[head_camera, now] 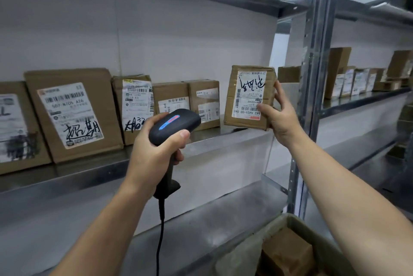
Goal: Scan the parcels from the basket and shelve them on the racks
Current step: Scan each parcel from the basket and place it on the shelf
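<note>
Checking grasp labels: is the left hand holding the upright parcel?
No, the right hand grips the parcel by its right edge, while the left hand grips the scanner.

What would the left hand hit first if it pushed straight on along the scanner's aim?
Probably the small carton standing on the shelf, just beyond the scanner in the left hand. Depth is unclear, so the shelf's front lip could come first.
</note>
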Motion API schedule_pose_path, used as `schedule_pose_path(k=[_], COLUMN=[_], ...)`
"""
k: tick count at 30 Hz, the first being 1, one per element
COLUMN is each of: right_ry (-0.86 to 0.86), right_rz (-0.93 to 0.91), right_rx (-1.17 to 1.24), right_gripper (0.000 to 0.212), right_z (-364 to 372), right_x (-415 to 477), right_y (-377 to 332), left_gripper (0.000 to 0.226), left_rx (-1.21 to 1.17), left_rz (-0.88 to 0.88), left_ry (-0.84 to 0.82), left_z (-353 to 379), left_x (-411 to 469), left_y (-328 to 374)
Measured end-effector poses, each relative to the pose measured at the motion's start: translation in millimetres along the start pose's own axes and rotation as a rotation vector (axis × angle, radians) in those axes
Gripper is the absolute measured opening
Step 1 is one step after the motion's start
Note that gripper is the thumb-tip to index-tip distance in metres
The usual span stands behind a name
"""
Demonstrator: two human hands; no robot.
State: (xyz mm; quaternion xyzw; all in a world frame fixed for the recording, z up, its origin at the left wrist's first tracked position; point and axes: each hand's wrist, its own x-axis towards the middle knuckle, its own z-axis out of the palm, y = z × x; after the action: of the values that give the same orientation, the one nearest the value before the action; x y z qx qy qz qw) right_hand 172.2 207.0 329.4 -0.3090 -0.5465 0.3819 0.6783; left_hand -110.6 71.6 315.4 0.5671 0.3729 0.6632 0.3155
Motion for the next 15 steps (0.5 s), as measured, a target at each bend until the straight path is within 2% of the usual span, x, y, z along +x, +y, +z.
schedule_pose_path(k=[5, 9, 15], right_ry=[-0.087, -0.192, -0.201], right_rz=[-0.007, 0.000, -0.037], right_rx=[-0.082, -0.250, -0.308], right_gripper=[0.084, 0.082, 0.080], right_z=[-5.5, -9.8, -3.9], right_x=[34.6, 53.5, 70.1], right_y=[19.3, 30.8, 44.2], left_gripper=[0.059, 0.058, 0.063], left_rx=[0.009, 0.017, 0.059], left_rz=[-0.001, 0.000, -0.008], left_ry=[0.058, 0.071, 0.045], left_z=[8.5, 19.8, 34.1], left_x=[12.0, 19.4, 26.2], left_y=[-6.8, -13.1, -23.5])
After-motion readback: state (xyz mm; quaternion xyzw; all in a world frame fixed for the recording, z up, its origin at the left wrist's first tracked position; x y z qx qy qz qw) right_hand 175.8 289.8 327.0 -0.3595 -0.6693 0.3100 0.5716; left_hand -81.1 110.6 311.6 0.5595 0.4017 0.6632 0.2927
